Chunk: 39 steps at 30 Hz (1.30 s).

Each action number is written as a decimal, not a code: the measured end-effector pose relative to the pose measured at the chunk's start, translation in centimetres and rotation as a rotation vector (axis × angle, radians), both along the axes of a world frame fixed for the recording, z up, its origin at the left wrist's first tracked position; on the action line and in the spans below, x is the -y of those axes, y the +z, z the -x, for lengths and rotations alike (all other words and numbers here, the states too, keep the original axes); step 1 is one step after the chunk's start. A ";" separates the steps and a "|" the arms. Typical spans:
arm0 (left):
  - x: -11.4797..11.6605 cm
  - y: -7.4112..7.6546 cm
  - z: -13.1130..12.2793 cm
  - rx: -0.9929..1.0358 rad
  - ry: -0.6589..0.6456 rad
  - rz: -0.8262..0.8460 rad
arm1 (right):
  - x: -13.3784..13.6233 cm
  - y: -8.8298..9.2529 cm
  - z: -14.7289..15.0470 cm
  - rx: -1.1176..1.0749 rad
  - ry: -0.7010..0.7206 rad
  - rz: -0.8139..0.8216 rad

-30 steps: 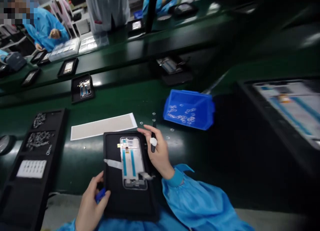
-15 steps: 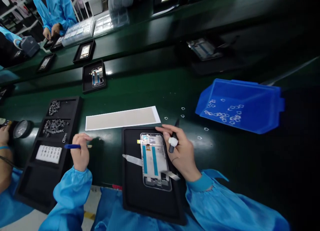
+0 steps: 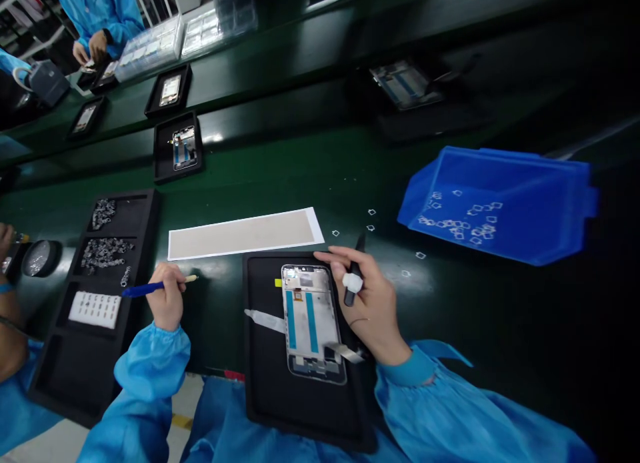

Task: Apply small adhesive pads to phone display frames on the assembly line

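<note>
My left hand [image 3: 167, 301] is closed around a blue pen-like stick [image 3: 143, 289] with a pale tip, held above the table left of the black tray [image 3: 270, 396]. In that tray lies an opened phone body [image 3: 324, 316] with two blue strips, a yellow tab and a grey flap at its lower right. My right hand [image 3: 375, 309] rests by the tray's upper right edge. Its fingers are wrapped round a black pen-like tool [image 3: 356, 269] with a white lump around it. The forefinger reaches over the tray's top edge.
Left is a compartmented black tray [image 3: 50, 376] with small metal parts and a white block [image 3: 95, 309]. A pale strip sheet [image 3: 245, 234] lies ahead. Right, a blue bin [image 3: 525, 243] holds small white frames; several lie loose beside it. Co-workers' hands [image 3: 97, 46] show far left.
My left hand has turned slightly, so the blue stick's pale tip points farther right and up. The view has shifted a little. My right hand keeps its place by the tray.
</note>
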State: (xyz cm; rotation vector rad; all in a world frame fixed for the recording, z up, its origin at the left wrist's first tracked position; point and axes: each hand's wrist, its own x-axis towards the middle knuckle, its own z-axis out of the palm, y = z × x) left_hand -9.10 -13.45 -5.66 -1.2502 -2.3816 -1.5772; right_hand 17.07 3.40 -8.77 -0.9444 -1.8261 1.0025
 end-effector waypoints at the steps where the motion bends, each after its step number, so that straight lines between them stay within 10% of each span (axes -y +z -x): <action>1: 0.1 0.4 -0.3 0.014 -0.011 -0.015 | 0.0 0.2 0.0 -0.008 -0.019 -0.016; 5: 0.1 2.4 -2.6 0.205 -0.206 -0.035 | 0.7 2.4 0.2 -0.089 -0.025 -0.067; 11: -2.1 4.7 -6.5 0.246 -0.520 0.033 | 3.2 5.3 2.0 -0.223 0.455 0.344; 25: -4.4 5.9 -7.9 0.248 -0.747 0.115 | 3.4 5.2 0.8 -0.362 0.446 0.437; 39: -4.8 5.5 -8.4 0.568 -0.268 0.109 | 4.1 4.7 0.5 -0.375 0.255 0.204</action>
